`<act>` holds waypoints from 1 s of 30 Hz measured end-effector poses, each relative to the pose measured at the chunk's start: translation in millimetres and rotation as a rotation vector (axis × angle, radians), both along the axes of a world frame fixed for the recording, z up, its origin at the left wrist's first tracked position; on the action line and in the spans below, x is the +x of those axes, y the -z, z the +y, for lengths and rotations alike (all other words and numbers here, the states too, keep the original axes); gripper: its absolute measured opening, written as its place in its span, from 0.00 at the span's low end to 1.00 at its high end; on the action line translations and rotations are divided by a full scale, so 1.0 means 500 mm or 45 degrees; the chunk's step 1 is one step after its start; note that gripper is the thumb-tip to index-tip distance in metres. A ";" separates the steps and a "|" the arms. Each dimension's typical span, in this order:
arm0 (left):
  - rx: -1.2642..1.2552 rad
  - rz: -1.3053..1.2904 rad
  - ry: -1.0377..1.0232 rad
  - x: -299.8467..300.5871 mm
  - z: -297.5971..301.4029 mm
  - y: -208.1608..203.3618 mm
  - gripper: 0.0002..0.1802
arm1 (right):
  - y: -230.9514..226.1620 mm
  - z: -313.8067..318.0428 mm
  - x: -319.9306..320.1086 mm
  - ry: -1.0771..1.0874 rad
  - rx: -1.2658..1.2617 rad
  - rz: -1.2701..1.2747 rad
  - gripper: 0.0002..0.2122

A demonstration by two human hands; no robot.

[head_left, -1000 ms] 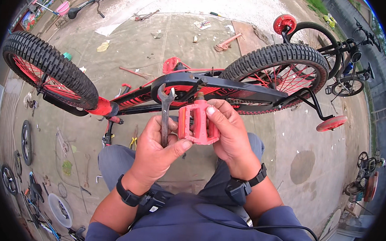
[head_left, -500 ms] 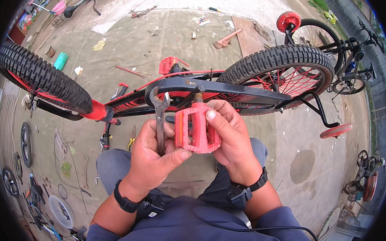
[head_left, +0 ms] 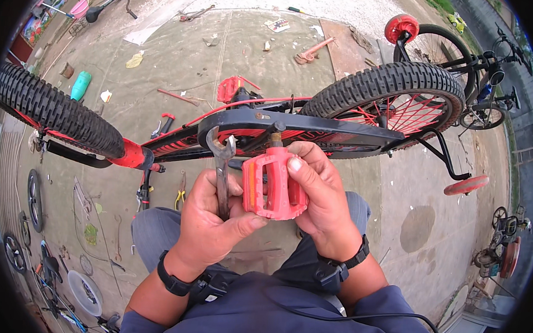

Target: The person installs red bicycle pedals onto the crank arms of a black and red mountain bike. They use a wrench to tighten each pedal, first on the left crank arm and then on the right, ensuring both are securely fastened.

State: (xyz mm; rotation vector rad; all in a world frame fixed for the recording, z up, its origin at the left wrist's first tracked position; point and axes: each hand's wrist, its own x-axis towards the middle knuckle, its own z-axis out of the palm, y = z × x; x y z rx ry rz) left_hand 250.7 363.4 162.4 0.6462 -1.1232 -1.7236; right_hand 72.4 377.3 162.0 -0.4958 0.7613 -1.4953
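A red bicycle pedal [head_left: 279, 188] with an orange-yellow reflector is between my hands. Its metal spindle [head_left: 275, 136] points up and away from me, the bare end overlapping the black chain guard [head_left: 324, 125]. My right hand [head_left: 325, 191] grips the pedal's right side, thumb on top. My left hand [head_left: 218, 206] is wrapped round an open-end wrench [head_left: 223, 164], jaws upward, and its thumb lies at the pedal's lower edge. Beyond my hands lies a black and red bicycle on its side or upturned; another red pedal [head_left: 229, 90] shows on its far side.
The bicycle's knobby tyres [head_left: 387, 88] flank my hands, with a training wheel [head_left: 465, 185] at right. A pipe wrench [head_left: 313, 52], yellow-handled pliers [head_left: 181, 197] and a green bottle [head_left: 81, 85] lie on the ground. More bicycles [head_left: 495, 70] stand at far right.
The pedal has come slightly down toward me and turned a little, so its spindle end shows more plainly. Both hands keep their hold.
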 end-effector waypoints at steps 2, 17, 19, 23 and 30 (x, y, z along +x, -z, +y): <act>0.031 -0.003 0.007 0.004 0.000 0.011 0.26 | -0.001 0.000 -0.002 0.009 -0.006 0.047 0.11; 0.134 0.012 0.033 0.009 0.001 0.046 0.29 | 0.010 0.001 -0.014 -0.021 -0.020 0.080 0.09; 0.127 0.015 0.008 0.005 0.002 0.041 0.29 | 0.012 -0.001 -0.015 -0.026 -0.041 0.045 0.09; 0.126 -0.001 0.018 0.009 -0.002 0.039 0.30 | 0.012 -0.001 -0.014 -0.027 -0.041 0.066 0.10; 0.052 -0.025 -0.025 0.003 -0.001 0.018 0.28 | 0.012 -0.003 0.005 -0.044 0.026 -0.144 0.12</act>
